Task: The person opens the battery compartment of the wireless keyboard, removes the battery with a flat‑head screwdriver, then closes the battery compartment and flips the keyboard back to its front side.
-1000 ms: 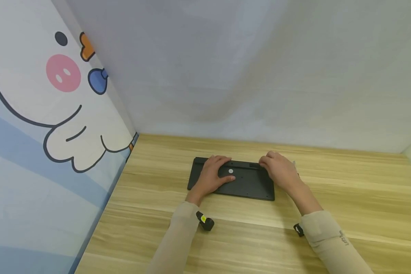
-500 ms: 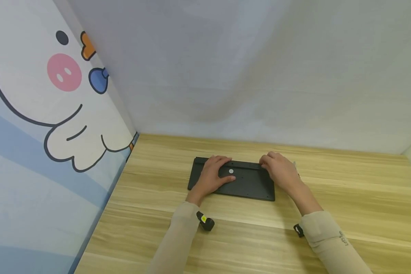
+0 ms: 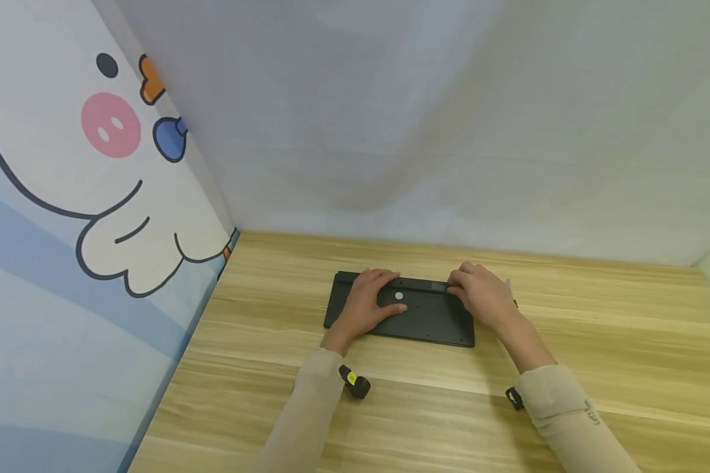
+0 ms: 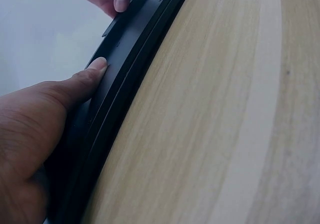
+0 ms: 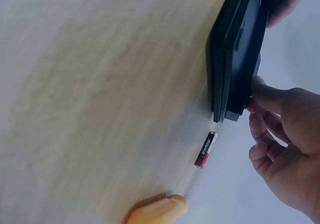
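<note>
A black keyboard (image 3: 428, 318) lies face down on the wooden table, its underside showing a round white sticker (image 3: 399, 296). My left hand (image 3: 363, 305) holds its left half, thumb on the underside and fingers over the far edge. My right hand (image 3: 485, 295) is at the far edge on the right. There its thumb and forefinger pinch a thin dark strip, which looks like a battery cover (image 4: 113, 25). The right wrist view shows this hand's other fingers loosely bent beside the keyboard's end. Past that end lies a black-and-red battery (image 5: 205, 149).
An orange rounded object (image 5: 159, 211) lies beyond the battery, partly cut off by the frame. A pale curtain (image 3: 449, 131) hangs behind the table (image 3: 597, 315), and a cartoon-printed cloth (image 3: 154, 197) stands at the left. A small black wrist camera (image 3: 355, 383) sits at the left cuff.
The strip beside my right fingertips looked dark at first, blended with the keyboard half a second ago, and now shows lighter grey. Both hands and the keyboard have stayed in place.
</note>
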Tool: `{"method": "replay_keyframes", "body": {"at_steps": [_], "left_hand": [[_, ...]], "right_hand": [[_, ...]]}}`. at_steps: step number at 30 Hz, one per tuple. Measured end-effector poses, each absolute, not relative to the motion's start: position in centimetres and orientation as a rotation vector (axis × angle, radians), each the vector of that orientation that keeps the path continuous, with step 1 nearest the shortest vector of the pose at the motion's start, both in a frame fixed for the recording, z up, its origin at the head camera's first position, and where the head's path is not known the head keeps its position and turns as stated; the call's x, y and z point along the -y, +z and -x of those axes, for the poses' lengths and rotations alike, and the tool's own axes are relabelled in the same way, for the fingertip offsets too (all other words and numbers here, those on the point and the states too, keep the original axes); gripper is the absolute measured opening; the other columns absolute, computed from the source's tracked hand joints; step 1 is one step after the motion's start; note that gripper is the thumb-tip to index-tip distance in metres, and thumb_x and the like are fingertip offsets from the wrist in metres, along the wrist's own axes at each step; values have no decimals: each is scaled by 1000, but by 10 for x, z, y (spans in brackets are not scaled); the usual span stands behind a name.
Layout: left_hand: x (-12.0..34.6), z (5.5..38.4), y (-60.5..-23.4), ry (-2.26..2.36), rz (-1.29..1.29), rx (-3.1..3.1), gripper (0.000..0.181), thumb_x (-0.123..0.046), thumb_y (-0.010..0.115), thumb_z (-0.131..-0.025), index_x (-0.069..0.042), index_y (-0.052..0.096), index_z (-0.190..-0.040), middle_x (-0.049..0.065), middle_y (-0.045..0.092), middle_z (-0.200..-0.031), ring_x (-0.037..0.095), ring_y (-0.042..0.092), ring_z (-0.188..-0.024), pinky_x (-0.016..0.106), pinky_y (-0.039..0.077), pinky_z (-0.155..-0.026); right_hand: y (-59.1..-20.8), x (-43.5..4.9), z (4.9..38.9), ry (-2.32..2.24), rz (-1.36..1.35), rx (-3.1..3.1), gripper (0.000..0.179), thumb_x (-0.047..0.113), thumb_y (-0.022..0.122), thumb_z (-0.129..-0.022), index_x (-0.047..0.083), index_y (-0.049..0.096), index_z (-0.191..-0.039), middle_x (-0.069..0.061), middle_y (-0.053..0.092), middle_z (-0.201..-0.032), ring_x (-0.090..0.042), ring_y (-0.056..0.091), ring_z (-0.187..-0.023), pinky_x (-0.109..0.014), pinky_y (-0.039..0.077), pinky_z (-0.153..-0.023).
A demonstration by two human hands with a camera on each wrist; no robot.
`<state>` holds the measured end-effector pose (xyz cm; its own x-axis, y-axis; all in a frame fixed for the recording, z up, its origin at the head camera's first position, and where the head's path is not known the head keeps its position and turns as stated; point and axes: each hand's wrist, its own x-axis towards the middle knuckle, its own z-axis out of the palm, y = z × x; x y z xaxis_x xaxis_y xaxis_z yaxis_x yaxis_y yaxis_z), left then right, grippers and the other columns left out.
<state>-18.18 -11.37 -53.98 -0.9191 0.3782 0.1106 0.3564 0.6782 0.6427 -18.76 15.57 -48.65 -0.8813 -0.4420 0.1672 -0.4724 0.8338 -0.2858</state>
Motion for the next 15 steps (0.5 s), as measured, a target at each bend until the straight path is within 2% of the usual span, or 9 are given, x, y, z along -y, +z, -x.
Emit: {"method": "replay_keyframes", "body": {"at_steps": [15], "left_hand": [[114,183,-540,1073,-636,-2859,69,-42,77,-90,-20,51,-150,4,53,-152,27,42,-149,49,19,-135]], "right_hand": [[-489,-154,183,176,-834,2803,11,18,72,-95,10,77,-100,-8,69,-97,-28,61,-84,-42,57,-73]]}}
